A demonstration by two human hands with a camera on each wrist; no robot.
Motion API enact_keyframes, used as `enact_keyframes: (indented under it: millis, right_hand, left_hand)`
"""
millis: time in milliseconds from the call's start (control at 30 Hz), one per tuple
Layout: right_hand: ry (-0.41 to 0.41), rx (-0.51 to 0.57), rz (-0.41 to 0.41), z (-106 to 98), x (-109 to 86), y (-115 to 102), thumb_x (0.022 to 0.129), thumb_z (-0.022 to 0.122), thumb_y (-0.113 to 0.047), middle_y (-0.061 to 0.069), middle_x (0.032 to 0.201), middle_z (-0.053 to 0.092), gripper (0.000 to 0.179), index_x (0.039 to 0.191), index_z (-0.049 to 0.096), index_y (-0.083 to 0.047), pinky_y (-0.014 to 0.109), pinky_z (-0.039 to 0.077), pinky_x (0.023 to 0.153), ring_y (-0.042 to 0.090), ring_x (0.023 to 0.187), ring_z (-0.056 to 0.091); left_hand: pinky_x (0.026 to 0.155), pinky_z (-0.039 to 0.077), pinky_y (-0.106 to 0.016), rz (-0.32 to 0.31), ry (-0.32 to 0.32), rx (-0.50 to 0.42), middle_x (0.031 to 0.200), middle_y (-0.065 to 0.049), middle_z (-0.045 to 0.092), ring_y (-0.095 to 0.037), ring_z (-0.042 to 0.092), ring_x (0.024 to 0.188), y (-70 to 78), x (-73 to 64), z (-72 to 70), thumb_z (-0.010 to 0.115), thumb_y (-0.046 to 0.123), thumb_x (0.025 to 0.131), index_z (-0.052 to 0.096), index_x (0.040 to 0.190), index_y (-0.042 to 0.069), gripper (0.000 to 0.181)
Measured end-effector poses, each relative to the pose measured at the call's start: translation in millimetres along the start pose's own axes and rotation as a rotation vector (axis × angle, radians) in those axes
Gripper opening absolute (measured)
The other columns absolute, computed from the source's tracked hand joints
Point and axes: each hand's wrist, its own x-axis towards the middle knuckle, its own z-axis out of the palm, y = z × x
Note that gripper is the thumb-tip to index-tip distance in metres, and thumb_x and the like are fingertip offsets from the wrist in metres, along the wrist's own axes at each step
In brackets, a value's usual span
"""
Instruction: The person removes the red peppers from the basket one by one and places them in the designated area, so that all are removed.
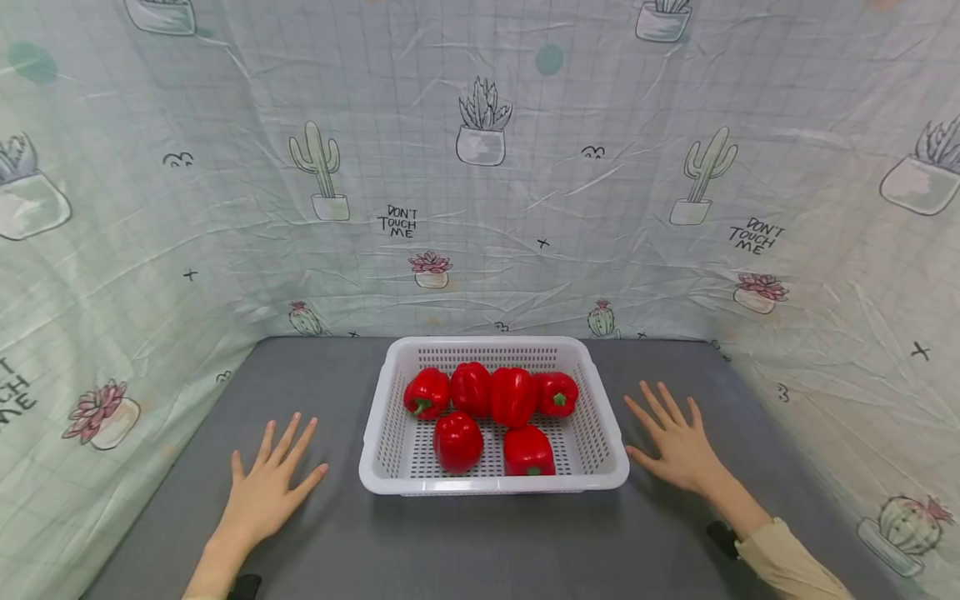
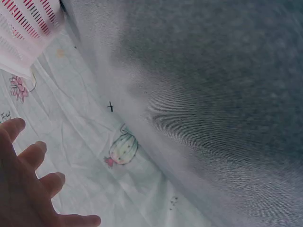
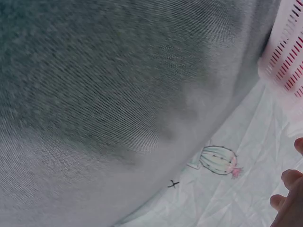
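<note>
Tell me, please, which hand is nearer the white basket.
Right: the right hand is close beside the white basket on its right; the left hand is on its left, across a wider gap.

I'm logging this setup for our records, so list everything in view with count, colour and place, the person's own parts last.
Bell peppers: 6, red, inside the basket, four along the back and two in front
Basket: 1, white, mid-table
Table: 1, grey, under the basket
Printed sheet: number of pieces unclear, pale with cactus and succulent prints, behind and at both sides
Wrist items: 2, black, one at each wrist
Sleeve: 1 clearly seen, cream, right forearm
Left hand: 1, left of the basket
Right hand: 1, right of the basket
</note>
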Motion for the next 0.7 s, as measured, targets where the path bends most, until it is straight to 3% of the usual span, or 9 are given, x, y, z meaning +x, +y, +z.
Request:
enact_keyframes:
  millis: [167,300,433,700]
  right_hand:
    - [-0.006,-0.008,-0.008,-8,4.6,-2,0.076,0.058,-0.053,0.011,0.148,0.021,0.075,0.138,0.033,-0.019,0.066,0.007,0.097,0.017,0.139,-0.011]
    - [-0.005,-0.007,-0.018,-15,6.8,-4,0.076,0.058,-0.053,0.013,0.147,0.024,0.075,0.139,0.032,-0.020,0.065,0.007,0.097,0.022,0.140,-0.004]
    - [-0.002,-0.005,-0.029,-23,9.5,-5,0.077,0.059,-0.051,0.010,0.148,0.021,0.075,0.139,0.032,-0.021,0.064,0.004,0.099,0.020,0.140,-0.007]
    - [0.047,-0.008,-0.067,-36,16.3,-9,0.075,0.062,-0.046,0.011,0.146,0.025,0.074,0.138,0.034,-0.021,0.061,0.005,0.100,0.023,0.140,0.003]
  left_hand:
    - [0.090,-0.002,-0.073,0.024,0.016,0.014,0.152,0.001,0.004,-0.032,-0.005,0.138,4.3,1.7,-2.8,0.043,0.055,0.086,0.006,0.143,0.033,0.072]
    - [0.091,-0.003,-0.072,0.037,0.013,0.014,0.152,0.002,0.003,-0.031,-0.004,0.138,9.3,3.0,-6.4,0.040,0.058,0.086,0.006,0.143,0.033,0.071]
    - [0.091,-0.003,-0.072,0.053,0.016,0.005,0.152,0.003,0.002,-0.030,-0.005,0.139,13.7,2.3,-8.9,0.040,0.057,0.086,0.006,0.143,0.033,0.070]
    - [0.095,-0.008,-0.068,0.109,0.053,0.007,0.152,0.001,0.007,-0.028,-0.004,0.139,30.0,3.5,-13.7,0.042,0.055,0.086,0.008,0.143,0.032,0.070]
